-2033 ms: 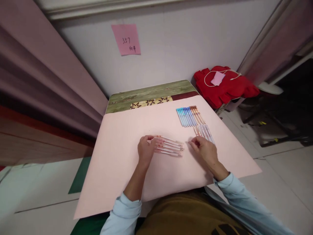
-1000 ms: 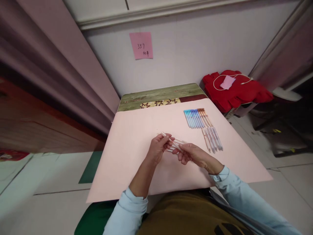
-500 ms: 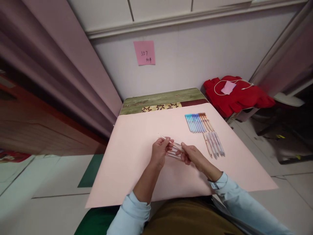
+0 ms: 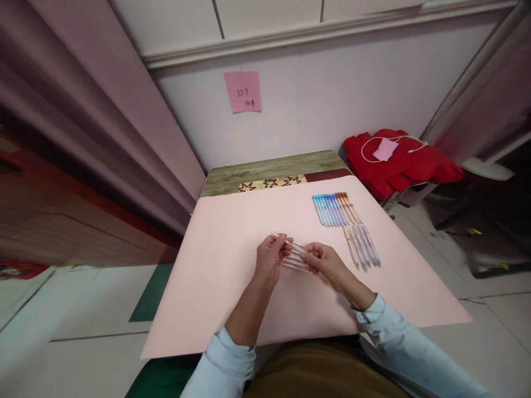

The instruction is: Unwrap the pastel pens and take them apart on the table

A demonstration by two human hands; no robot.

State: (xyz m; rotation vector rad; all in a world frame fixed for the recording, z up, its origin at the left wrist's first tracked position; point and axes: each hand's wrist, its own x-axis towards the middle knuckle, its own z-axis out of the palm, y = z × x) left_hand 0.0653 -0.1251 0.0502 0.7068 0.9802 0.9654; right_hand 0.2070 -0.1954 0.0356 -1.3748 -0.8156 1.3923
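Observation:
Both my hands hold a small bundle of clear pink pens (image 4: 295, 254) just above the pink sheet (image 4: 224, 276) that covers the table. My left hand (image 4: 270, 261) is closed around the bundle's left end. My right hand (image 4: 324, 261) is closed around its right end. To the right lies a row of blue and orange pens (image 4: 335, 208), and just below it a second group of pale pens (image 4: 362, 246), side by side on the sheet.
The table's green patterned top (image 4: 269, 170) shows behind the sheet, against a white wall with a pink note (image 4: 243, 91). A red cloth heap (image 4: 398, 157) with a white cord sits to the right. Curtains hang at left and right.
Two seconds ago the pink pens lay on the sheet under my fingers. Both hands have since gathered them into a bundle and lifted it. The view has tilted up slightly.

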